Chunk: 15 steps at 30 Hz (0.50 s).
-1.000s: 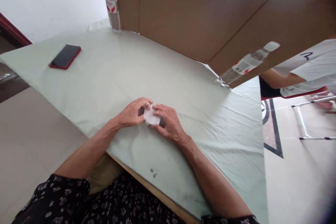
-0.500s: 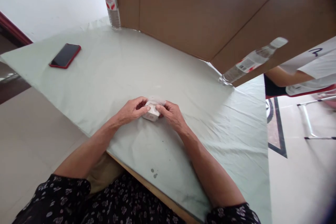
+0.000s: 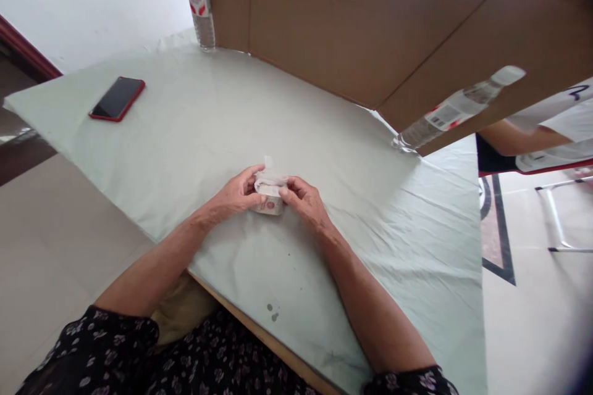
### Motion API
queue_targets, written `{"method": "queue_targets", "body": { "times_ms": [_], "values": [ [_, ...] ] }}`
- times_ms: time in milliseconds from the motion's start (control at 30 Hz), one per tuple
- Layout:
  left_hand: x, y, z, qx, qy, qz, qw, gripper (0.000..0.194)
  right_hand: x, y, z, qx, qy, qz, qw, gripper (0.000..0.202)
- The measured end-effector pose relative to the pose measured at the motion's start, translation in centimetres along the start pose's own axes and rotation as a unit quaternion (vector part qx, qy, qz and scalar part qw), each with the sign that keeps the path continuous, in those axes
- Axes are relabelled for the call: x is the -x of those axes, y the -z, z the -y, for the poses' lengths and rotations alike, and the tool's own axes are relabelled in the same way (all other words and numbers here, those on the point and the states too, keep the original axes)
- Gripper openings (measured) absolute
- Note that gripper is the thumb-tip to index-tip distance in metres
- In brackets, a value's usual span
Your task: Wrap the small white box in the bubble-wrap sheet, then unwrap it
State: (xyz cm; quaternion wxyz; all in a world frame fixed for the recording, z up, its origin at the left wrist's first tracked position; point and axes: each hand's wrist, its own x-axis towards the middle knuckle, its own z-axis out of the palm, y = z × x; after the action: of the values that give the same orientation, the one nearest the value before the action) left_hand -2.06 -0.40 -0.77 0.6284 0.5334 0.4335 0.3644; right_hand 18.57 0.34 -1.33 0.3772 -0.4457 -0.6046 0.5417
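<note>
Between my two hands is a small white packet (image 3: 274,205) with faint reddish print on its front face and a soft, folded whitish top. Its exact kind is not clear. My left hand (image 3: 238,190) grips the left side, thumb across the front and fingers behind. On the other side my right hand (image 3: 303,197) pinches the upper right corner between thumb and fingers. A small pale tab (image 3: 267,162) shows just behind the packet, near my left fingertips. The packet is close above or on the pale green tablecloth (image 3: 213,117); contact cannot be made out.
A phone in a red case (image 3: 118,99) lies at the left. One water bottle (image 3: 201,9) stands at the back; another bottle (image 3: 456,111) is at the right, against a tall brown cardboard panel (image 3: 315,24). Beyond it a person's arm (image 3: 528,137) shows.
The packet has turned so its printed front shows more, and its folded top now stands more open to view. My left thumb has slid lower. The view has shifted slightly.
</note>
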Motion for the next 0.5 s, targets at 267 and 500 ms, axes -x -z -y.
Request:
{"method": "queue_targets", "body": {
  "times_ms": [267,500],
  "values": [
    [0.0,-0.2,0.0,-0.013,0.010,-0.019,1.000,0.082,0.3,-0.9,-0.8,-0.028,-0.038,-0.010,0.999,0.047],
    [0.2,-0.2,-0.5,-0.013,0.018,-0.010,1.000,0.082,0.8,-1.2,0.1,0.013,-0.031,-0.028,0.999,0.044]
  ]
}}
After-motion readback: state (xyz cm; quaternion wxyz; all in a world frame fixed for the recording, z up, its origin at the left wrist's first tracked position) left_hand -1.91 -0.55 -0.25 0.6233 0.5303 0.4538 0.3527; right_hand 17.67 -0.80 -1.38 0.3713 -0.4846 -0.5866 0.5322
